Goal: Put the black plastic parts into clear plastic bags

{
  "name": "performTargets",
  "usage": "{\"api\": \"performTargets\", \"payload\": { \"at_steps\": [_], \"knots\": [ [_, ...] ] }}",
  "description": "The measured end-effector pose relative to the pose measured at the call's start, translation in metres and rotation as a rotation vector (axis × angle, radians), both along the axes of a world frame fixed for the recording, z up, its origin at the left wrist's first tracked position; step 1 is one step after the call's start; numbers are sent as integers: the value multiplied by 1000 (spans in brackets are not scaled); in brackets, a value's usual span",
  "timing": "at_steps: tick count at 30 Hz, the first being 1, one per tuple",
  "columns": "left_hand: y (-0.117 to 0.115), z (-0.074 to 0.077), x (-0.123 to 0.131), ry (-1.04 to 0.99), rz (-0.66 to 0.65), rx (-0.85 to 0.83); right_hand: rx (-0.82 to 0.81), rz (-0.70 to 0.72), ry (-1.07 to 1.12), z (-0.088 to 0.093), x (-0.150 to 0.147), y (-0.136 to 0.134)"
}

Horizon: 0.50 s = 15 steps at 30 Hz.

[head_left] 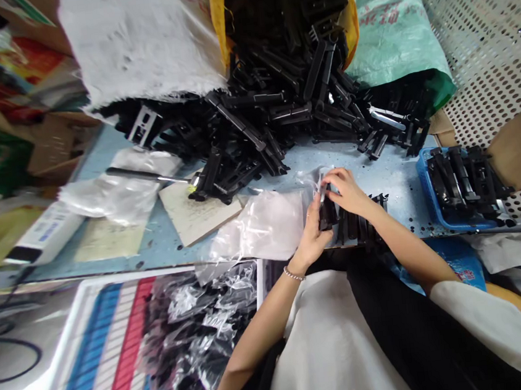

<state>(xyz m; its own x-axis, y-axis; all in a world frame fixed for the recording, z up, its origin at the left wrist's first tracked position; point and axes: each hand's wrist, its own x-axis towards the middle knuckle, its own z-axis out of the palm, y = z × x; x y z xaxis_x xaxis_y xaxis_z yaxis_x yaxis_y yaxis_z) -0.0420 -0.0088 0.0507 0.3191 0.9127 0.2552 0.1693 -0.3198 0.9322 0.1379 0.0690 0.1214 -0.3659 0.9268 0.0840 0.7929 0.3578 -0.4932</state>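
Near the front edge of the table, my left hand [313, 234] is wrapped round a black plastic part [326, 214], which stands about upright. My right hand [346, 191] pinches a thin clear plastic bag [311, 178] at the top of that part. How far the bag covers the part is hidden by my fingers. Just right of my left hand, several similar black parts [354, 225] stand in a row, partly under my right forearm. A stack of flat clear bags [275, 221] lies to the left of my left hand.
A large heap of black parts [252, 115] spills from sacks, among them a white sack [142, 40] and a green sack [394, 26]. A blue basket [433, 201] of parts stands right. Below left, a striped crate [105, 360] holds bagged parts. A screwdriver-like tool [140, 173] lies left.
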Motion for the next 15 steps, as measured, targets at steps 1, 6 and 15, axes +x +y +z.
{"api": "performTargets", "payload": {
  "at_steps": [1, 6, 15],
  "knots": [
    [0, 0, 1, -16, 23, -39, -39, 41, -21, -4, 0, 9],
    [6, -2, 4, -75, 200, -265, -166, 29, -14, -18, -6, 31],
    [9, -8, -2, -326, 382, -454, -17, -24, -147, -3, 3, 23]
  ]
}}
